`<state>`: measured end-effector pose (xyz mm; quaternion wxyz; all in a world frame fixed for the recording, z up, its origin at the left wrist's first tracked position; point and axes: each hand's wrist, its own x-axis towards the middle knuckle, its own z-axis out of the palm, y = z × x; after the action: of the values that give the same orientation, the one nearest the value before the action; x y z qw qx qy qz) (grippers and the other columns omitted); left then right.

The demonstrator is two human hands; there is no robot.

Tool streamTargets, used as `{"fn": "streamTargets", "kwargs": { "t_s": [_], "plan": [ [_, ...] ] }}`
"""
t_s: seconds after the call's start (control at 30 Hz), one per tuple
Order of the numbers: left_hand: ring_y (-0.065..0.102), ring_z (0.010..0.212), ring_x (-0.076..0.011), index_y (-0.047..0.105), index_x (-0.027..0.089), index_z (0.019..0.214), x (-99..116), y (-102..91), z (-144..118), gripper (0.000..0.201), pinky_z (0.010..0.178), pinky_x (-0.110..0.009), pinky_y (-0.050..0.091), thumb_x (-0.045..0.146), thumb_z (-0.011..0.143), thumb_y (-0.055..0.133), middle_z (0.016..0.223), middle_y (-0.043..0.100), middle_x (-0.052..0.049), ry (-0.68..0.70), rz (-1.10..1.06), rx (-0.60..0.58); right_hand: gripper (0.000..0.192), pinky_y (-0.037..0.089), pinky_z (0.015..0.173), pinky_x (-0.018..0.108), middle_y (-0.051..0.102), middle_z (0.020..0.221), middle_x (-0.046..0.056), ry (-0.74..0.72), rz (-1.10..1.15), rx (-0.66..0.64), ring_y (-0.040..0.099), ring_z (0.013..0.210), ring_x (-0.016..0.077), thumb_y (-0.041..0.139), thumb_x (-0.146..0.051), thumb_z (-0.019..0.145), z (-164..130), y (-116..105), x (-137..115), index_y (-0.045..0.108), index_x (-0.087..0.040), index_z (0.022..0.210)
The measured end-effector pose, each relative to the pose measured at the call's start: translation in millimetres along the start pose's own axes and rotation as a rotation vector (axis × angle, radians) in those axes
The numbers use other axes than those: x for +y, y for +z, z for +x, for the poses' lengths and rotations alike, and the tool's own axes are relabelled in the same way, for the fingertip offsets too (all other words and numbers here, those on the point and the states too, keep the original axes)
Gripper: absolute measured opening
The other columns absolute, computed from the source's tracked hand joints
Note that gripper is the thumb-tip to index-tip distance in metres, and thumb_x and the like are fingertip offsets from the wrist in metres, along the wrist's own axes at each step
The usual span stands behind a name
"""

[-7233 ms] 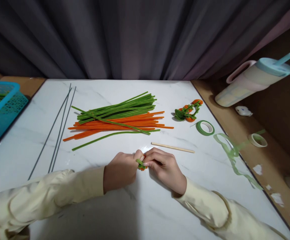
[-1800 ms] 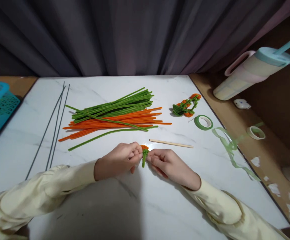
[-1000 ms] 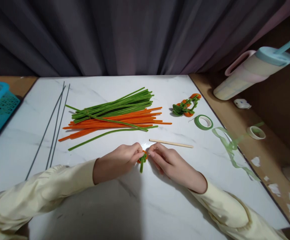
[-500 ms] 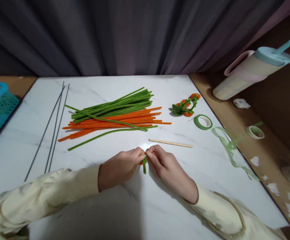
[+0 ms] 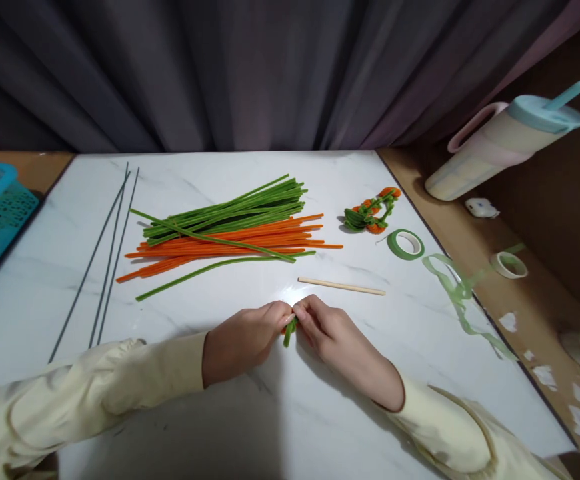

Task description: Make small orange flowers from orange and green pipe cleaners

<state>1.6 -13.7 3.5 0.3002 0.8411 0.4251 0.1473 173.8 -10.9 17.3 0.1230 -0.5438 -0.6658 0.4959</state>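
Note:
Both hands meet over the near middle of the table. My left hand (image 5: 253,337) is closed, its thumb and forefinger pinching a small orange and green pipe cleaner piece (image 5: 289,333). From the other side, my right hand (image 5: 333,337) pinches the same piece with its fingertips. A short green end hangs below the fingers; most of the orange part is hidden by them. Just beyond my right hand lies a thin wooden stick (image 5: 341,287). A single green pipe cleaner (image 5: 210,267) rests further off to the left.
Green pipe cleaners (image 5: 240,210) and orange pipe cleaners (image 5: 230,245) lie bundled behind. Grey wires (image 5: 107,267) and a blue basket (image 5: 0,220) are left. To the right are a finished pipe cleaner piece (image 5: 370,212), green tape (image 5: 393,245), loose tape strip (image 5: 457,303) and a tumbler (image 5: 500,147).
The hands have drawn slightly closer together around the small piece. Its hanging green end has tilted a little to the left.

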Motion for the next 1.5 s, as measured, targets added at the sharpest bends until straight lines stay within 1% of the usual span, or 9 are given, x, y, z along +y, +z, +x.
{"fn": "streamTargets", "kwargs": {
  "t_s": [0.13,0.23,0.53,0.73,0.8,0.93,1.03,1.2,1.5],
  "plan": [
    [0.050,0.051,-0.0113,0.040,0.019,0.076,-0.5,0.2,0.2,0.027,0.050,-0.022,0.038,0.021,0.095,0.021,0.062,0.049,0.003,-0.013,0.015,-0.010,0.018,0.028,0.033,0.020,0.042,0.053,-0.008,0.081,0.266,-0.106,0.035,0.029,0.0075,0.032,-0.033,0.094,-1.0,4.5,5.0,0.037,-0.022,0.081],
    [0.051,0.052,-0.0122,0.041,0.019,0.076,-0.1,-0.7,0.2,0.029,0.051,-0.023,0.038,0.024,0.095,0.020,0.063,0.051,0.002,-0.063,0.003,-0.051,0.015,0.025,0.029,0.019,0.041,0.052,-0.009,0.102,0.339,-0.100,0.033,0.026,0.0070,0.032,-0.030,0.093,-2.0,8.7,5.5,0.035,-0.023,0.080],
    [0.043,0.052,-0.0100,0.039,0.020,0.073,4.0,-4.6,2.1,0.021,0.051,-0.021,0.033,0.025,0.092,0.029,0.061,0.047,0.004,-0.158,-0.229,-0.011,0.011,0.027,0.048,0.024,0.043,0.059,-0.003,-0.148,-0.031,0.087,0.036,0.046,0.0136,0.034,-0.016,0.080,-2.4,14.1,4.8,0.027,-0.023,0.075],
    [0.037,0.049,-0.0077,0.040,0.018,0.071,1.9,-1.2,3.6,0.020,0.049,-0.019,0.030,0.025,0.089,0.036,0.057,0.042,0.006,-0.202,-0.349,0.013,0.016,0.023,0.049,0.024,0.043,0.061,-0.002,-0.203,-0.192,0.092,0.035,0.047,0.0153,0.033,-0.012,0.076,-4.6,19.8,9.4,0.023,-0.023,0.077],
    [0.037,0.047,-0.0075,0.042,0.018,0.072,1.2,-3.2,5.4,0.017,0.047,-0.018,0.031,0.025,0.087,0.038,0.055,0.042,0.007,-0.266,-0.397,-0.025,0.016,0.022,0.049,0.024,0.041,0.060,-0.003,-0.216,-0.213,0.095,0.033,0.046,0.0151,0.034,-0.011,0.075,-4.4,18.2,9.1,0.023,-0.023,0.077],
    [0.042,0.041,-0.0074,0.046,0.020,0.090,-3.2,-19.9,11.1,0.013,0.043,-0.017,0.033,0.032,0.089,0.041,0.055,0.048,0.008,-0.383,-0.514,-0.225,0.014,0.024,0.050,0.024,0.042,0.061,-0.003,-0.213,-0.154,0.088,0.035,0.048,0.0150,0.034,-0.012,0.078,-1.0,11.8,8.8,0.025,-0.023,0.076],
    [0.050,0.054,-0.0090,0.047,0.022,0.111,-9.9,-36.1,14.3,0.029,0.051,-0.017,0.038,0.036,0.086,0.052,0.068,0.056,0.006,-0.234,-0.411,-0.336,0.012,0.027,0.052,0.024,0.044,0.062,-0.002,-0.203,-0.099,0.075,0.039,0.051,0.0154,0.034,-0.014,0.080,1.9,7.4,9.8,0.028,-0.023,0.076],
    [0.052,0.070,-0.0123,0.056,0.019,0.108,-23.1,-36.7,12.5,0.024,0.067,-0.020,0.041,0.030,0.087,0.055,0.081,0.054,0.000,0.116,-0.119,-0.290,0.010,0.027,0.053,0.024,0.044,0.061,-0.002,-0.201,-0.025,0.062,0.038,0.052,0.0142,0.036,-0.013,0.080,3.5,4.4,12.0,0.033,-0.022,0.077],
    [0.057,0.076,-0.0146,0.059,0.013,0.097,-34.4,-11.8,9.5,0.032,0.067,-0.022,0.042,0.034,0.096,0.035,0.085,0.061,-0.005,0.273,-0.026,-0.048,0.017,0.026,0.052,0.022,0.042,0.060,-0.004,-0.214,0.082,0.029,0.035,0.052,0.0122,0.039,-0.009,0.070,7.2,4.9,9.8,0.029,-0.022,0.072]
  ]
}}
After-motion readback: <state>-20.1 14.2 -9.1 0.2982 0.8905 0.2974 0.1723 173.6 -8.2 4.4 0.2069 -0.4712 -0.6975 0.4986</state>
